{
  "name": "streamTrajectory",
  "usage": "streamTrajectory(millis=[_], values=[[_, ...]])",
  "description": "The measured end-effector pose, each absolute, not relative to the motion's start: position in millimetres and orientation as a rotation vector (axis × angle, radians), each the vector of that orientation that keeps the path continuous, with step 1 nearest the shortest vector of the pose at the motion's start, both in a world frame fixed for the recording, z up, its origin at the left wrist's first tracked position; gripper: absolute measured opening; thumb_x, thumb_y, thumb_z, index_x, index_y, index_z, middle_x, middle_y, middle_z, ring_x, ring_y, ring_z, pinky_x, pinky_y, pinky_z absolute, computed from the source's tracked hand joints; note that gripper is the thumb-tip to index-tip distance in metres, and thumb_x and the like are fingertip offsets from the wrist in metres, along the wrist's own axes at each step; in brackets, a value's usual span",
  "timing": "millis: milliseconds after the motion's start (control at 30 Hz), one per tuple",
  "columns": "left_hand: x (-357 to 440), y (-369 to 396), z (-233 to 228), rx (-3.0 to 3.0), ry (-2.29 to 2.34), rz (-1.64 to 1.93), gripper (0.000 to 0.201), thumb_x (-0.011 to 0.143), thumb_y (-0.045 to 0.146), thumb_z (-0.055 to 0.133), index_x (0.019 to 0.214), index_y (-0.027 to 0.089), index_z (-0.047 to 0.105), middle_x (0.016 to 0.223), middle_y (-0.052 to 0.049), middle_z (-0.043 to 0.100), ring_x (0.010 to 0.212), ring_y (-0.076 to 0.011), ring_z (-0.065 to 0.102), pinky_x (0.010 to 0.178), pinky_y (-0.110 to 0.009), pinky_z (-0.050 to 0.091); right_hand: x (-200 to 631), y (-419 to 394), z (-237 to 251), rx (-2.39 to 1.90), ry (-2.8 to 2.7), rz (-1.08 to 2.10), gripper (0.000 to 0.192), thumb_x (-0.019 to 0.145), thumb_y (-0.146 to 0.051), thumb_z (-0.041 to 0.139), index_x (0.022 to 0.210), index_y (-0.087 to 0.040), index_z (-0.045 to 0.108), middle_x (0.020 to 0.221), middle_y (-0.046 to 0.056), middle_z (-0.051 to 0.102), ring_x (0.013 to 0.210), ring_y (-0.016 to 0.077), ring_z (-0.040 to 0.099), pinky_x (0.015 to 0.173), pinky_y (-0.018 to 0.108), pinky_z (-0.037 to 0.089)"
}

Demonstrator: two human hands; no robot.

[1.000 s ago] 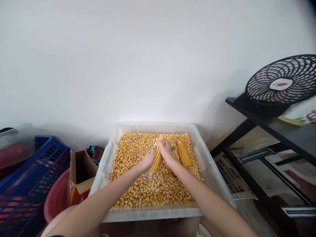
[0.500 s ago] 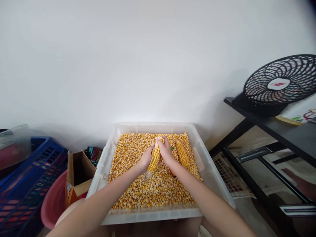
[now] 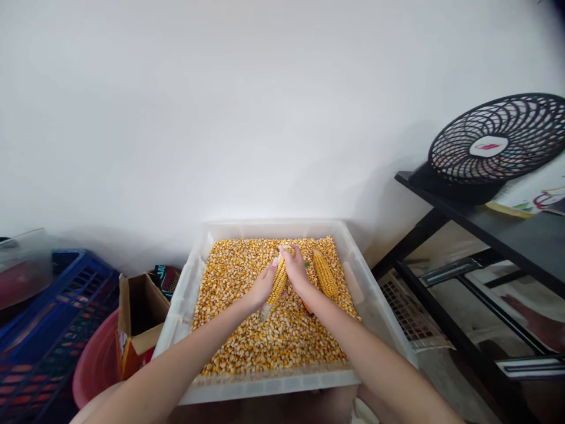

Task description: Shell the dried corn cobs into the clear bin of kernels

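A clear plastic bin (image 3: 379, 321) in front of me is full of loose yellow corn kernels (image 3: 273, 335). Above the kernels I hold one yellow corn cob (image 3: 279, 281) between both hands. My left hand (image 3: 263, 287) wraps its left side and lower end. My right hand (image 3: 295, 271) covers its right side, fingers reaching past the far tip. A second whole corn cob (image 3: 325, 272) lies on the kernels just right of my right hand. A small green bit shows between that cob and my hand.
A black table (image 3: 507, 227) at the right carries a black fan (image 3: 497, 144) and papers. Left of the bin stand an open cardboard box (image 3: 141, 312), a pink basin (image 3: 95, 365) and a blue crate (image 3: 48, 335). A white wall is behind.
My hands and the cob have stayed almost in place, with only small shifts of grip. The view has drifted slightly to the right.
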State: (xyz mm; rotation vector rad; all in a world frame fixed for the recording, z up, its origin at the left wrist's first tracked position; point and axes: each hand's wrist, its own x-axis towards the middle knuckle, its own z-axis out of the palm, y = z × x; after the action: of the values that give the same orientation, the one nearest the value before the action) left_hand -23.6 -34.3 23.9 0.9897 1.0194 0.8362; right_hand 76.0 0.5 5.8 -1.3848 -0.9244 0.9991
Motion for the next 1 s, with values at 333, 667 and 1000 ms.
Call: streamTrajectory(millis=[333, 667, 1000], values=[[-25, -25, 22, 0.851, 0.933, 0.864, 0.044, 0.080, 0.051, 0.041, 0.099, 0.016, 0.060, 0.072, -0.004, 0.065, 0.061, -0.0169, 0.060, 0.058, -0.027, 0.047, 78, 0, 17, -1.306, -0.892, 1.063, 0.041, 0.069, -0.047, 0.050, 0.101, -0.021, 0.045, 0.075, -0.001, 0.054, 0.062, 0.0145, 0.052, 0.056, 0.024, 0.041], [-20, -34, 15, 1.086, 1.015, 0.847, 0.035, 0.078, 0.049, 0.044, 0.077, 0.018, 0.060, 0.064, -0.003, 0.060, 0.052, -0.0153, 0.053, 0.050, -0.026, 0.043, 88, 7, 6, -1.316, -0.831, 0.928, 0.029, 0.068, -0.043, 0.051, 0.084, -0.019, 0.048, 0.075, -0.001, 0.051, 0.068, 0.0131, 0.049, 0.062, 0.023, 0.040], [-24, -28, 18, 0.810, 0.992, 0.792, 0.042, 0.082, 0.048, 0.039, 0.085, 0.012, 0.059, 0.061, -0.005, 0.062, 0.049, -0.0144, 0.055, 0.048, -0.025, 0.044, 85, 10, 10, -1.263, -0.807, 0.932, 0.033, 0.065, -0.041, 0.053, 0.090, -0.019, 0.050, 0.079, -0.001, 0.054, 0.071, 0.0135, 0.050, 0.063, 0.023, 0.039]])
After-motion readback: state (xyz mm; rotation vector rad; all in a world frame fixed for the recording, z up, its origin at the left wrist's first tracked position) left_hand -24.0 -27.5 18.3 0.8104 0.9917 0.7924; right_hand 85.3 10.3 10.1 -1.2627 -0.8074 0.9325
